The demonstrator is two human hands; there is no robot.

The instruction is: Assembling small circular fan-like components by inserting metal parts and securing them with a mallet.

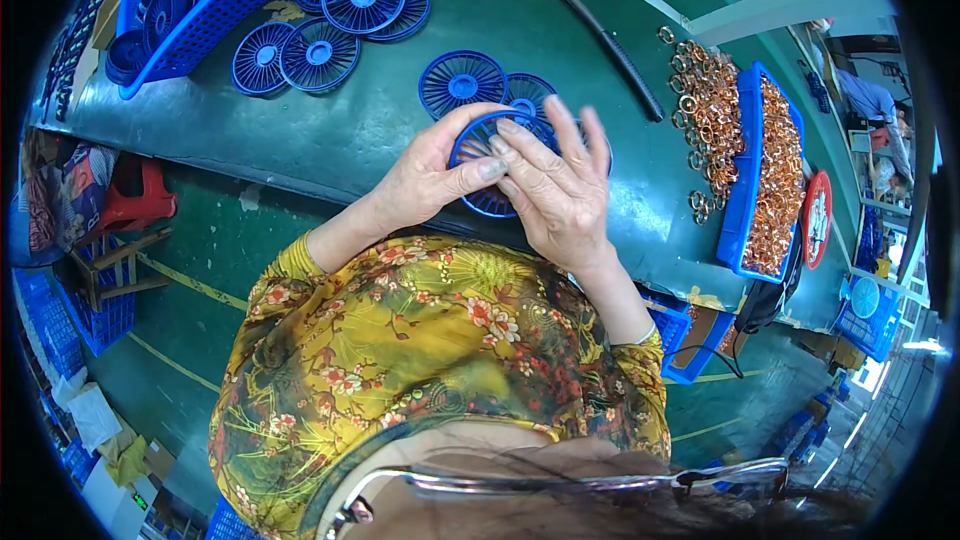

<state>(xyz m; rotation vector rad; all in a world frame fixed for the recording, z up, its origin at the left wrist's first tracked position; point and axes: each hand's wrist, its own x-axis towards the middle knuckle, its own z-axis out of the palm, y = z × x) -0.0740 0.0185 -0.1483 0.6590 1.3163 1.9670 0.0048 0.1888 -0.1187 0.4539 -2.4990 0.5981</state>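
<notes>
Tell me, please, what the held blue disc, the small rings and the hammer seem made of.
Held blue disc: probably moulded plastic, semi-gloss, from its even colour and thin spokes.
Small rings: likely polished copper-coloured metal, from their bright glints.
Hammer: bright yellow head, perhaps plastic; smooth dark handle, possibly rubber or coated metal.

Bright glare whitens the tabletop [640, 168]; fisheye edges bend.
</notes>
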